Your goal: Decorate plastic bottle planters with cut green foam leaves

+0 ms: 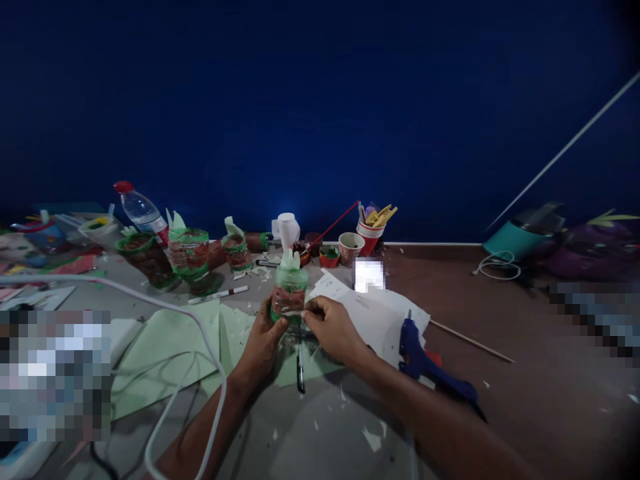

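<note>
My left hand and my right hand are both closed round the lower part of a small plastic bottle that stands upright on the grey table. The bottle is wrapped in green and reddish-brown bands, with pale green paper leaves at its top. My right fingers pinch at the band on its right side. A black pen lies just in front of the bottle, between my wrists.
Pale green paper sheets lie to the left, white sheets and a blue glue gun to the right. Several similar decorated bottles, a water bottle, paper cups and a marker stand behind. A white cable crosses my left arm.
</note>
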Available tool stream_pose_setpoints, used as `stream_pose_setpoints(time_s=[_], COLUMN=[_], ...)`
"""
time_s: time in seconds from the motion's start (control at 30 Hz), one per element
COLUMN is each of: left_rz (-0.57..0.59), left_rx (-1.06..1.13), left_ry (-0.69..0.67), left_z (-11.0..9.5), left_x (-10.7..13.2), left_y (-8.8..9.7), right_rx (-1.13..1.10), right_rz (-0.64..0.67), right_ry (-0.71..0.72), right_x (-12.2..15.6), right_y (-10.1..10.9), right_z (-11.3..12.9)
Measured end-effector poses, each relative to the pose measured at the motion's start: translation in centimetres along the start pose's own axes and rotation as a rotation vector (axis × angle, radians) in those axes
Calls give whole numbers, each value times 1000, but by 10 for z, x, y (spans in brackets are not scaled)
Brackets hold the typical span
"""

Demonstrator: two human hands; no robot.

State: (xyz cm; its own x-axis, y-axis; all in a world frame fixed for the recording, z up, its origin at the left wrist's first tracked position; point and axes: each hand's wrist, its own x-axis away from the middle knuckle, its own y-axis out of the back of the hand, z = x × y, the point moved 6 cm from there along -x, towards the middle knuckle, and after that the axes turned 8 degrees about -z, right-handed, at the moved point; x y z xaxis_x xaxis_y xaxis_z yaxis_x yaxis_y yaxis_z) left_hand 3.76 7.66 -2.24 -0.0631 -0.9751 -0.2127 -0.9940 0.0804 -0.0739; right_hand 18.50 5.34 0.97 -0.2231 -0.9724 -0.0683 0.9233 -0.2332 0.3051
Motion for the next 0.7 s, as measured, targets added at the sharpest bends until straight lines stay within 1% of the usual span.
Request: stream_pose_setpoints(time_s=[0.13,0.2,0.3,0.43,0.57,0.63,0.7], left_rz=[-13,-21,-27,-30,-24,-22,-17], left_rx=[-77,-74,47,174,326,380,387], left_ry=[-8,-3,47,163,268,279,254], left_z=[-3,-6,-6,6,17,17,15], left_x=[2,3,6,8,9,8,7], left_y=[1,1,-2,-5,-7,-7,-7], right_rx=[-10,-13,-23,-38,-51,-57,-68], right_rz=[4,5,5,-8,-27,-30,-37], right_ry=[-8,-5,-9,-25,-33,-35,-31], right_x=[1,1,-1,-3,-4,-3,-2], right_y=[-2,-4,-7,-11,-10,-9,-8], right_z=[0,-2,-8,-15,-17,-16,-14])
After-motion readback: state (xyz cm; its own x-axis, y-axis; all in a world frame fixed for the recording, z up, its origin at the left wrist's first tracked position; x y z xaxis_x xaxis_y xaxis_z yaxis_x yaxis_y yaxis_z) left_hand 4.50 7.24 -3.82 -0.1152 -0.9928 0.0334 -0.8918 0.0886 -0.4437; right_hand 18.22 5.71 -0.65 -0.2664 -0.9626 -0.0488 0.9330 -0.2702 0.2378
